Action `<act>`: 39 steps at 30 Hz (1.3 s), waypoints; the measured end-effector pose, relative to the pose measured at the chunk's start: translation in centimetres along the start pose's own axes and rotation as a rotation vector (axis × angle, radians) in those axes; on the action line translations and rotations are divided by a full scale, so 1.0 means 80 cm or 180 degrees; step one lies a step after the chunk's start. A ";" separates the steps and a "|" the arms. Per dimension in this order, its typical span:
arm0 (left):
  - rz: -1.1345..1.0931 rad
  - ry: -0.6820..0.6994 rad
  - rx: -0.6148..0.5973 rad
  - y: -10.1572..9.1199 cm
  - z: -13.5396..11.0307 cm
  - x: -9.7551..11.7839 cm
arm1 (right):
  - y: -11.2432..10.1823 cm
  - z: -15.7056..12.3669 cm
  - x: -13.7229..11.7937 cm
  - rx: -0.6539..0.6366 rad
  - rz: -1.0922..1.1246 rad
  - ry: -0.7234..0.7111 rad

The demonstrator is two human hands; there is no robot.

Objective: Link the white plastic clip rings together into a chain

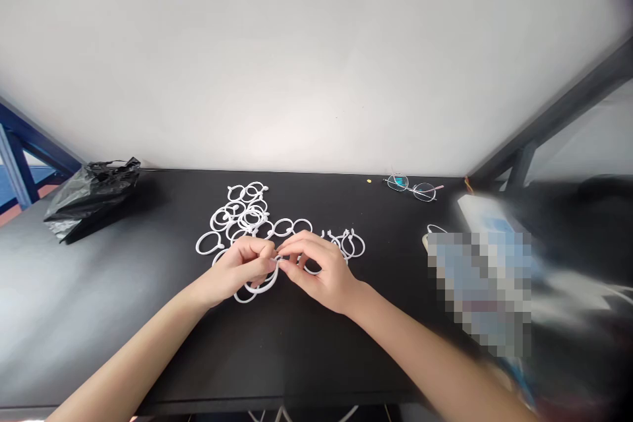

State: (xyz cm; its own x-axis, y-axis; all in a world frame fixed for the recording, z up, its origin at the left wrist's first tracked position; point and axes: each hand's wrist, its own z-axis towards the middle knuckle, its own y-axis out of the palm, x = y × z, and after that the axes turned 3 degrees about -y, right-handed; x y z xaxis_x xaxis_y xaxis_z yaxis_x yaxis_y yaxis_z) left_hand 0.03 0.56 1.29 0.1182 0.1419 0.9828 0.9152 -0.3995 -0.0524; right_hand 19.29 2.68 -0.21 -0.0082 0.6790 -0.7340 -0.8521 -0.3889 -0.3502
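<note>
My left hand (236, 271) and my right hand (324, 269) meet over the table, fingertips nearly touching. Between them is a white plastic ring (270, 284), its lower curve hanging below the left fingers. Both hands pinch it near its top; the exact grip at the ends is partly covered by the fingers. Behind and left of my hands lies a loose heap of similar white rings (254, 224), several with small knobbed ends. A smaller group of rings (363, 245) rests just beyond my right hand, some standing with their ends upward.
The black table (277, 356) backs onto a pale wall. A black plastic bag (99, 191) sits at the far left. Eyeglasses (410, 188) lie at the back right. Along the right side are a white box-like object (477, 211) and a pixelated item (479, 290).
</note>
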 end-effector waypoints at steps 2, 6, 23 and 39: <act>-0.0107 -0.0020 0.0107 0.000 0.001 -0.001 | 0.000 0.001 -0.002 0.0043 0.0037 0.0052; -0.0359 -0.0135 0.0179 0.000 0.005 -0.004 | 0.005 -0.003 -0.004 -0.0096 -0.0066 0.0097; 0.0487 0.0575 0.0415 0.005 0.001 -0.006 | 0.014 -0.007 0.007 0.0412 -0.0361 -0.0295; 0.2185 0.1589 0.0852 -0.002 -0.004 -0.017 | 0.015 -0.007 -0.003 0.0209 -0.0038 -0.0016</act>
State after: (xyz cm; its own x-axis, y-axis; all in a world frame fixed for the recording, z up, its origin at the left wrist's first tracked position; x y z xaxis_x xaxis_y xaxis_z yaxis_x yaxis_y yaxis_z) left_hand -0.44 0.15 0.03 0.5493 -0.4873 0.6788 0.7711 -0.0174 -0.6365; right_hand 18.54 1.70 -0.81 -0.0004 0.6866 -0.7270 -0.8847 -0.3392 -0.3199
